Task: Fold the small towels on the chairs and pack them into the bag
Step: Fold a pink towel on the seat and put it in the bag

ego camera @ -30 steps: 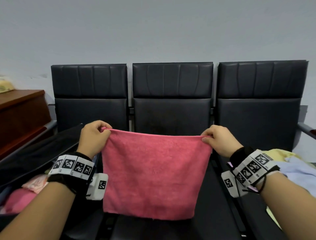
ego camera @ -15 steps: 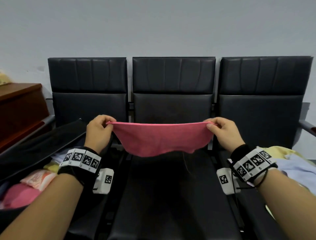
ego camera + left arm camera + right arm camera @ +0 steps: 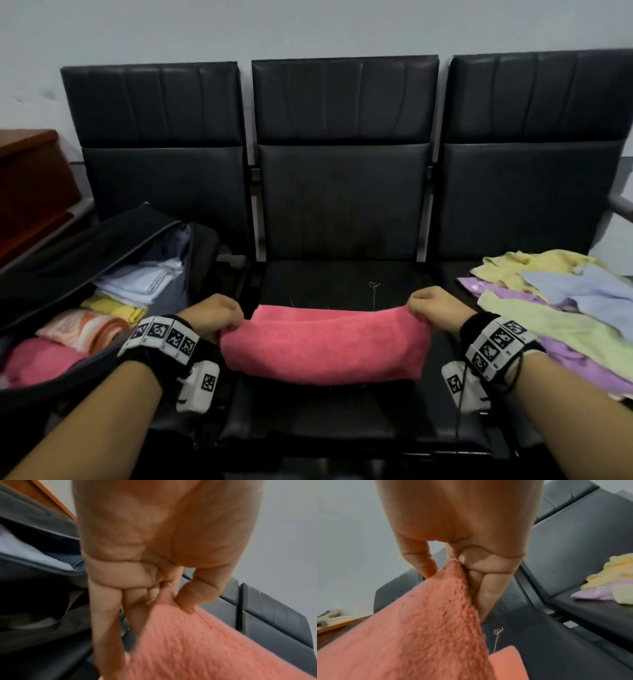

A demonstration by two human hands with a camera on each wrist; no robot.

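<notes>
A pink towel (image 3: 325, 346) lies doubled over on the middle chair seat (image 3: 342, 277), stretched between my two hands. My left hand (image 3: 219, 317) pinches its left corners, thumb against curled fingers, as the left wrist view shows on the towel (image 3: 197, 642). My right hand (image 3: 431, 310) pinches the right corners; the right wrist view shows the thumb on top of the towel (image 3: 419, 622). An open black bag (image 3: 68, 274) on the left chair holds several folded towels, white, yellow, orange and pink.
A loose pile of yellow, blue, green and purple towels (image 3: 555, 305) covers the right chair. A brown wooden cabinet (image 3: 30, 185) stands at the far left. A stray thread (image 3: 374, 291) lies on the middle seat. Behind the chairs is a grey wall.
Both hands have come down from chest height to the middle seat with the towel. The towel, first hanging full length, now lies folded in half on the seat.
</notes>
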